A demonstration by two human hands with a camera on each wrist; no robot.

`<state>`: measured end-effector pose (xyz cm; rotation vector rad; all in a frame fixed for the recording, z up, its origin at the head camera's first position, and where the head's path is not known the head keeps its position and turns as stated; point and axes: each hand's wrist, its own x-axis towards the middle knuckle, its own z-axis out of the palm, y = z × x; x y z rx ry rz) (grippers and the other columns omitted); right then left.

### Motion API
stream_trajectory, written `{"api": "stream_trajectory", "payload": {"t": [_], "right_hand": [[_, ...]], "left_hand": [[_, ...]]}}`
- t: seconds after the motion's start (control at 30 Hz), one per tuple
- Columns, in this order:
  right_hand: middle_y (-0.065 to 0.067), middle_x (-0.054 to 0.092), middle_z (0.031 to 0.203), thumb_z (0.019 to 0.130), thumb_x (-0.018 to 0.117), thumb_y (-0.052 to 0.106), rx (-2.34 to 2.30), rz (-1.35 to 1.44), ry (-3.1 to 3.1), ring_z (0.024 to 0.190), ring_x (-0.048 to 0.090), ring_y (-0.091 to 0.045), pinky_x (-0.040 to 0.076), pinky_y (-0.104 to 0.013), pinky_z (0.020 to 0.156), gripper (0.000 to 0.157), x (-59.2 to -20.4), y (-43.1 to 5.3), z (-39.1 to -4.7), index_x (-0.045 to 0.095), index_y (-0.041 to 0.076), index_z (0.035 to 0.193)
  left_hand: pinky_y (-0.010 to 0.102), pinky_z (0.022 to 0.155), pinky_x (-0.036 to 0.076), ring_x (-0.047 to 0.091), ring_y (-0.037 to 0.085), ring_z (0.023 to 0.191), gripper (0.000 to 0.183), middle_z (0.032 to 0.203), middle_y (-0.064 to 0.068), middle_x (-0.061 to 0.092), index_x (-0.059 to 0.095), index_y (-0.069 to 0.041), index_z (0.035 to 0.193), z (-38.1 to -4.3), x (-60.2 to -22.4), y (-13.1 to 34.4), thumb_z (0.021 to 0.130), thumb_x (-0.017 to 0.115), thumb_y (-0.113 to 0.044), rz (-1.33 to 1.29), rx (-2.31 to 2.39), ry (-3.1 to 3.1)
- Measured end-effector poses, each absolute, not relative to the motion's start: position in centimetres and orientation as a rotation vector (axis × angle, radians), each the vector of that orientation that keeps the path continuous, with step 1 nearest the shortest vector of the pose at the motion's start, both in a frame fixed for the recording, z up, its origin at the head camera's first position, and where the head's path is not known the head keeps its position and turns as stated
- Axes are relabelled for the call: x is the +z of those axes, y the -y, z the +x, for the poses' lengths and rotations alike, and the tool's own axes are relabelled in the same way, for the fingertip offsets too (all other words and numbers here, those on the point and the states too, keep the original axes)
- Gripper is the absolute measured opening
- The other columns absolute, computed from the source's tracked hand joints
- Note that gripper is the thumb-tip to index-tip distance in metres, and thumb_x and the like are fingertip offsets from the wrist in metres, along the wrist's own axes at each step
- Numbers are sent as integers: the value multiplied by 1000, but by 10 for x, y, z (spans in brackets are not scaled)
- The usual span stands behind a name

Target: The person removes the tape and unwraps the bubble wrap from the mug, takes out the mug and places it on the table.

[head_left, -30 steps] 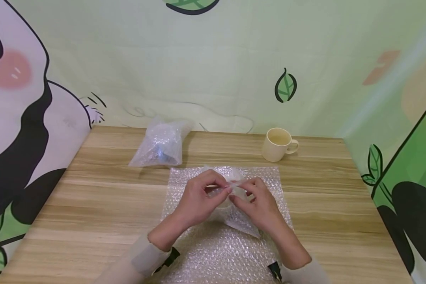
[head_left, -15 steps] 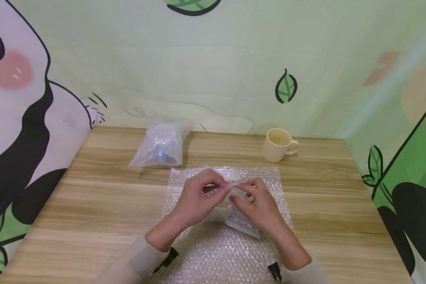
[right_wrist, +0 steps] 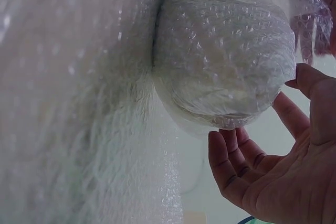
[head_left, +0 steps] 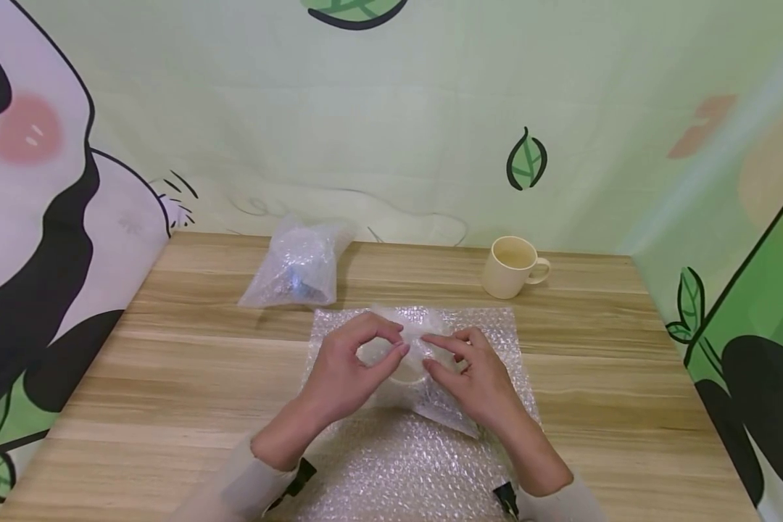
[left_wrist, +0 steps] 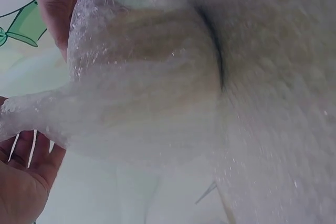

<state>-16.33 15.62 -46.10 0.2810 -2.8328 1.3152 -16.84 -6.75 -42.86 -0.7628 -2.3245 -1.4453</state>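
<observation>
A round, pale, cup-like thing swathed in bubble wrap, a bundle (right_wrist: 226,61), stands on a flat bubble wrap sheet (head_left: 424,471). What kind of thing is inside cannot be made out. My left hand (head_left: 347,368) pinches a loose upper flap (left_wrist: 37,111) of the wrap between thumb and fingers; the left wrist view shows the flap drawn out from the bundle. On the other side, my right hand (head_left: 475,373) touches the bundle with fingertips and thumb. Its relaxed fingers (right_wrist: 223,163) lie along the side, with index and thumb tips apart.
Behind the sheet to the left sits another bubble-wrapped parcel (head_left: 296,264) with something bluish inside. A cream mug (head_left: 509,267) with its handle to the right stands near the back edge. The wooden table (head_left: 189,406) meets a printed cloth backdrop (head_left: 404,130).
My left hand has drawn left, away from the right fingertips. The thin strip of wrap between both hands no longer shows there. The right hand has hardly moved.
</observation>
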Motion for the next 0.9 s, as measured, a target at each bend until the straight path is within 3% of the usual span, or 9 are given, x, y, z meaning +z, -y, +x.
{"api": "stream_trajectory", "payload": {"t": [0.13, 0.37, 0.67, 0.9], "right_hand": [[-5, 59, 119, 93, 78, 31, 1313, 296, 2833, 91, 62, -18, 52, -31, 77, 37, -460, -156, -163, 73, 36, 129], [-5, 58, 120, 93, 78, 31, 1310, 288, 2844, 92, 61, -18, 52, -32, 78, 37, -459, -156, -163, 73, 36, 130], [-5, 58, 120, 93, 78, 31, 1330, 280, 2841, 90, 61, -17, 52, -32, 78, 38, -460, -157, -162, 73, 37, 130], [-6, 58, 120, 94, 77, 30, 1345, 286, 2829, 92, 60, -18, 51, -32, 78, 37, -460, -157, -163, 73, 36, 130]], "left_hand": [[36, 87, 60, 71, 14, 95, 9, 95, -4, 74, 73, -16, 95, -167, -429, 76, 91, 79, -12, -741, -1351, 2338], [31, 83, 59, 69, 11, 91, 17, 94, -5, 73, 72, -15, 97, -166, -428, 88, 86, 84, -15, -697, -1232, 2352], [30, 70, 62, 65, 9, 76, 21, 88, -3, 69, 70, -15, 99, -163, -430, 98, 84, 85, -10, -606, -1238, 2377], [30, 68, 62, 67, 12, 76, 22, 94, -2, 70, 69, -13, 98, -162, -432, 109, 84, 84, -6, -534, -1280, 2370]]}}
